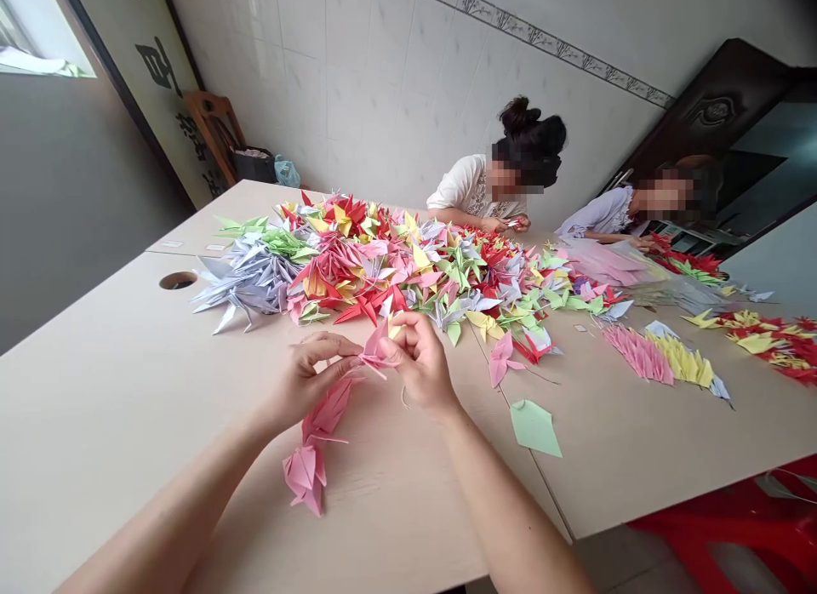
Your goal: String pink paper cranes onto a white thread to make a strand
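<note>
Over the table, both of my hands pinch a pink paper crane (375, 347). My left hand (312, 373) has thumb and fingers closed on its left side. The fingers of my right hand (421, 364) are curled shut at its right side, with a bit of yellow paper showing by the fingertips. A short pale string end (404, 398) hangs below my right hand. More pink paper cranes (327, 414) trail down from under my left hand, the lowest (305, 475) lying on the table. A single pink crane (503, 360) lies to the right, a thin thread beside it.
A big heap of coloured paper cranes (383, 262) spreads across the table (191, 407). A green paper sheet (536, 428) and rows of pink and yellow cranes (638, 354) lie to the right. Two people (476, 185) sit opposite. A red stool (746, 526) stands at lower right.
</note>
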Available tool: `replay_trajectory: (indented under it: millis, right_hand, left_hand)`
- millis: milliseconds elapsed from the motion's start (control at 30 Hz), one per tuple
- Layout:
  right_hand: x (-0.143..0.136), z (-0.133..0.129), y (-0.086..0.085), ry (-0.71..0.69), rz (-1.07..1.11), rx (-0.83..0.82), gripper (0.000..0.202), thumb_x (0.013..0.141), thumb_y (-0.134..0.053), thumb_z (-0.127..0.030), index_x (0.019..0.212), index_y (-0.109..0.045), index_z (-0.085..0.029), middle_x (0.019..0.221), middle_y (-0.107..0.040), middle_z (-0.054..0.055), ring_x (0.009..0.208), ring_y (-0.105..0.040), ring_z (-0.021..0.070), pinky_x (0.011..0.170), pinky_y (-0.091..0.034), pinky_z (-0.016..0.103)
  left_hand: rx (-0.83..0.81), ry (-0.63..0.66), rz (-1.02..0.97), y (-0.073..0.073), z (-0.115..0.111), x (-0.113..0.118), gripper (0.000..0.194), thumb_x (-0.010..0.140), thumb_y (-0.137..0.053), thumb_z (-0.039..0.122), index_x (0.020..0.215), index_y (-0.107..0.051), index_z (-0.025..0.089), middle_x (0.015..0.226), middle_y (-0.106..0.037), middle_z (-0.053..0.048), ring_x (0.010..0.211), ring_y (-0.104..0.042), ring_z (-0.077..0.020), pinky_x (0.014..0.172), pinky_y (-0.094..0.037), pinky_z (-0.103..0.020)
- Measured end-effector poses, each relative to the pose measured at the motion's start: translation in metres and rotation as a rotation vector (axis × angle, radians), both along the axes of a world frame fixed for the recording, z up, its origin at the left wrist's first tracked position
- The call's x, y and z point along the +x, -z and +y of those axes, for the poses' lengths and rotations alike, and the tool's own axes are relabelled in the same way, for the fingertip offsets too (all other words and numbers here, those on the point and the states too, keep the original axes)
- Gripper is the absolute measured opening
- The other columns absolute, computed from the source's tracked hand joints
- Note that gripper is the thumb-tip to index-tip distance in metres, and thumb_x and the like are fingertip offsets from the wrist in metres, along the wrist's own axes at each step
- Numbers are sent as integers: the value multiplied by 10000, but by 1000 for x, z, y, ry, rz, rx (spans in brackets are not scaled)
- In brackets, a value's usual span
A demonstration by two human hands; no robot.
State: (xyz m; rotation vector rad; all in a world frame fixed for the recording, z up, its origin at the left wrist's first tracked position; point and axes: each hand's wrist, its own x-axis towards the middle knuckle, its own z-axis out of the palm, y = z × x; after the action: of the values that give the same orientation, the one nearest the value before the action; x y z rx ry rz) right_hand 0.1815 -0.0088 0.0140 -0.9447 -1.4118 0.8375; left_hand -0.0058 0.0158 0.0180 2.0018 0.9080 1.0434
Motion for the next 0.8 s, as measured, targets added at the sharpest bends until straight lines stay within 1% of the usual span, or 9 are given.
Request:
replay_trajectory:
  millis: [67, 100, 200, 267, 367, 467, 567, 667, 800]
  right_hand:
    - [1, -2, -2, 43, -11, 82, 288, 851, -625, -271, 1114, -509, -254, 698, -479, -53, 576, -443, 87, 536, -356, 215]
    - [2, -3, -4, 43, -59, 114, 278, 852, -626, -269, 1115, -535, -263, 751, -504, -36, 602, -458, 89, 534, -359, 215]
    - [4, -6, -8, -11, -240, 156, 128, 853, -642, -282, 973, -674, -252, 861, -583, 14, 692, -503, 108, 544, -376, 225]
    - [3, -6, -8, -33, -287, 147, 106, 841, -663, -290, 920, -715, -242, 878, -619, 31, 736, -530, 122, 582, -413, 236]
    - [1, -3, -5, -24, -255, 132, 115, 841, -666, -298, 910, -734, -237, 874, -648, 38, 765, -560, 134, 648, -452, 259]
    - [-1, -1, -3, -1, -225, 112, 106, 833, -673, -295, 869, -744, -226, 844, -653, 35, 749, -555, 134, 643, -439, 263]
    - [-1, 0, -2, 9, -212, 62, 107, 819, -685, -298, 839, -743, -212, 809, -637, 23, 692, -510, 119, 621, -410, 258]
    - [0, 1, -3, 10, -206, 11, 138, 813, -687, -322, 769, -723, -196, 768, -617, 5, 632, -448, 102, 603, -374, 255]
    - [-2, 2, -3, 32, -158, 0, 187, 797, -697, -349, 705, -682, -187, 677, -528, -24, 593, -387, 93, 579, -334, 249]
  left_hand:
    - [1, -57, 20, -1, 0, -1, 263, 869, -581, 404, 901, -742, 199, 902, -728, -71, 831, -657, -210, 768, -497, -309]
    - [-3, -81, 30, -2, 0, -1, 266, 866, -583, 416, 901, -739, 202, 912, -730, -67, 834, -658, -211, 773, -493, -309]
    - [-8, -94, 70, -5, 0, -2, 281, 855, -584, 441, 892, -739, 209, 914, -736, -58, 850, -656, -216, 786, -479, -308]
    - [17, -75, 110, -7, 0, -3, 285, 854, -576, 448, 873, -745, 219, 865, -735, -48, 825, -648, -212, 775, -470, -308]
    - [74, -74, 163, -7, -1, -2, 287, 853, -574, 451, 863, -750, 225, 821, -727, -44, 797, -629, -208, 765, -459, -312]
    - [133, -77, 189, -7, -1, -1, 274, 858, -575, 430, 885, -748, 219, 839, -727, -51, 826, -622, -213, 800, -451, -332]
    - [201, -64, 212, -6, -1, 0, 255, 875, -563, 392, 899, -747, 216, 841, -726, -55, 861, -619, -221, 849, -437, -368]
    - [255, -57, 229, -5, -2, 2, 239, 883, -558, 362, 888, -742, 210, 827, -726, -54, 852, -622, -221, 867, -426, -395]
    - [288, -64, 232, -4, -4, 3, 227, 889, -551, 331, 884, -737, 202, 813, -723, -52, 831, -625, -217, 868, -424, -405]
